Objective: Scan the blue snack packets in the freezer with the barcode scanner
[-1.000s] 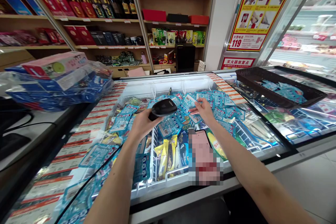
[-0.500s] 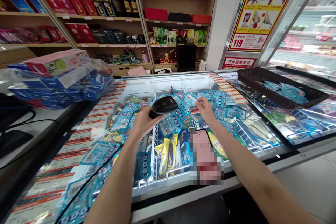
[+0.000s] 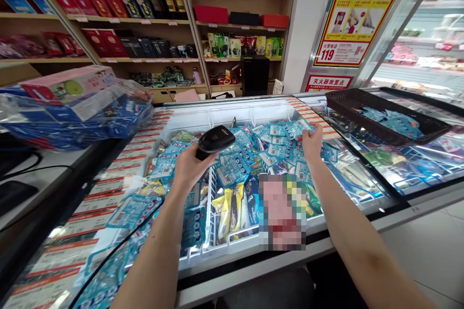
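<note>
My left hand (image 3: 190, 166) is wrapped round a black barcode scanner (image 3: 217, 139), held above the freezer's glass top with its head pointing right. Over on the right side, my right hand (image 3: 313, 145) pinches a light-blue printed packet (image 3: 303, 127) by its right edge. Many similar blue packets (image 3: 232, 170) lie spread over the glass, around and below both hands. A phone (image 3: 281, 210), blurred out by large pixels, lies between my forearms near the front edge. Yellow wrapped ice creams (image 3: 232, 210) show in a white wire basket left of it.
A plastic-wrapped stack of blue boxes (image 3: 76, 111) stands on the left counter. A dark woven tray (image 3: 391, 116) with more blue packets sits at the right. The scanner's black cable (image 3: 119, 251) runs along the left. Behind are shelves (image 3: 145, 21) of bottles and boxes.
My right hand has moved right, from the middle of the packets to the right side, and now holds a packet there. My left hand keeps the scanner, nearly unmoved.
</note>
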Tool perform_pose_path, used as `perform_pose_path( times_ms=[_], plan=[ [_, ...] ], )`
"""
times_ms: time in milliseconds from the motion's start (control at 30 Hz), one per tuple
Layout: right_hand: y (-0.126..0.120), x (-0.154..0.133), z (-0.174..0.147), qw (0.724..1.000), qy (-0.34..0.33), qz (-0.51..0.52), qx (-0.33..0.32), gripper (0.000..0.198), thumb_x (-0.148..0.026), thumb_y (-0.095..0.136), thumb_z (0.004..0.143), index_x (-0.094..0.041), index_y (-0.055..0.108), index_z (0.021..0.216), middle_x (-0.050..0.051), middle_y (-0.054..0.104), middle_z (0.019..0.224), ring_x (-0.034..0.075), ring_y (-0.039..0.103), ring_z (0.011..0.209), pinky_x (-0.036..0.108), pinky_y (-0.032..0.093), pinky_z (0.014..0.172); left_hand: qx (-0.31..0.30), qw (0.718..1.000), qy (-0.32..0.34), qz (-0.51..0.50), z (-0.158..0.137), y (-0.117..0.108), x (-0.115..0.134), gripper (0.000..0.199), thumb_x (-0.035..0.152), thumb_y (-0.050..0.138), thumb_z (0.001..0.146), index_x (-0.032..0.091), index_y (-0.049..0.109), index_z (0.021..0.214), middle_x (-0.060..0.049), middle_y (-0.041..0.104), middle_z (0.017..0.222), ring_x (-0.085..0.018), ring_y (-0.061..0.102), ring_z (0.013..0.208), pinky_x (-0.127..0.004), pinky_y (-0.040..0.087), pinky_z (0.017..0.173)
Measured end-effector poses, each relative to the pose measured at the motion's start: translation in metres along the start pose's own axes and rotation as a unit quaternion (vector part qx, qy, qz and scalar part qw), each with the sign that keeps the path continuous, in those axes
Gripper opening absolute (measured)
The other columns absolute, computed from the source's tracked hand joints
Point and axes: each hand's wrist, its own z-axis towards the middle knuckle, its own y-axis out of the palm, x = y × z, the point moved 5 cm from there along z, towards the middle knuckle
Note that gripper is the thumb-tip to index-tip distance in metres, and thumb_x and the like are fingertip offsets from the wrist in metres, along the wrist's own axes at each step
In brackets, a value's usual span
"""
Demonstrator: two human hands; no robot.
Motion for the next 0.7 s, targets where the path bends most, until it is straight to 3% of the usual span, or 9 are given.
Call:
perform_pose_path(
  times_ms=[100, 167, 333, 400, 533, 700],
  plan=[
    [-0.007, -0.004, 0.000, 0.984, -0.056, -0.166, 0.032, 0.044, -0.025, 0.052, 0.078, -0.014, 0.047, 0.120, 0.015, 0.058, 0.103, 0.028, 0.063, 0.087, 0.048, 0.048, 0.083, 0.005, 1.000, -0.008, 0.018, 0.001, 0.000, -0.004, 0.051, 0.062, 0.060, 0.071, 0.016, 0.070, 0.093, -0.007, 0.070, 0.080, -0.022, 0.061, 0.070, -0.026, 0.034, 0.055],
    [-0.008, -0.008, -0.003, 0.965, -0.082, -0.247, 0.046, 0.043, -0.022, 0.055, 0.076, -0.013, 0.051, 0.117, 0.020, 0.049, 0.122, 0.032, 0.055, 0.106, 0.049, 0.044, 0.090, 0.006, 0.999, -0.015, 0.039, 0.001, 0.001, -0.006, 0.052, 0.062, 0.059, 0.071, 0.017, 0.071, 0.094, -0.007, 0.070, 0.080, -0.022, 0.060, 0.068, -0.026, 0.033, 0.054],
    [-0.002, -0.027, -0.017, 0.927, -0.141, -0.343, 0.048, 0.041, -0.020, 0.054, 0.079, -0.013, 0.054, 0.120, 0.022, 0.032, 0.143, 0.038, 0.030, 0.128, 0.057, 0.030, 0.100, 0.006, 0.998, -0.015, 0.068, 0.001, 0.000, -0.007, 0.049, 0.061, 0.057, 0.073, 0.019, 0.071, 0.095, -0.007, 0.069, 0.080, -0.022, 0.059, 0.069, -0.027, 0.031, 0.055],
    [0.011, -0.036, -0.027, 0.923, -0.192, -0.334, 0.003, 0.038, -0.021, 0.052, 0.084, -0.016, 0.055, 0.122, 0.019, 0.039, 0.140, 0.036, 0.032, 0.127, 0.057, 0.029, 0.101, 0.008, 0.997, -0.017, 0.071, 0.001, -0.002, -0.006, 0.049, 0.061, 0.056, 0.074, 0.019, 0.071, 0.094, -0.007, 0.069, 0.079, -0.022, 0.059, 0.069, -0.027, 0.031, 0.055],
    [0.050, -0.052, -0.055, 0.904, -0.296, -0.260, -0.166, 0.027, -0.031, 0.051, 0.090, -0.021, 0.065, 0.111, 0.012, 0.059, 0.121, 0.030, 0.047, 0.116, 0.049, 0.035, 0.099, 0.013, 0.997, -0.024, 0.066, 0.000, -0.005, -0.005, 0.051, 0.063, 0.056, 0.074, 0.019, 0.071, 0.094, -0.007, 0.069, 0.077, -0.022, 0.060, 0.067, -0.027, 0.030, 0.055],
    [0.087, -0.064, -0.094, 0.851, -0.341, -0.184, -0.355, 0.034, -0.046, 0.051, 0.092, -0.023, 0.068, 0.110, 0.008, 0.065, 0.099, 0.023, 0.058, 0.099, 0.039, 0.043, 0.092, 0.016, 0.997, -0.034, 0.071, 0.000, -0.006, -0.007, 0.049, 0.063, 0.056, 0.074, 0.020, 0.071, 0.093, -0.006, 0.070, 0.077, -0.022, 0.060, 0.068, -0.027, 0.030, 0.055]
  ],
)
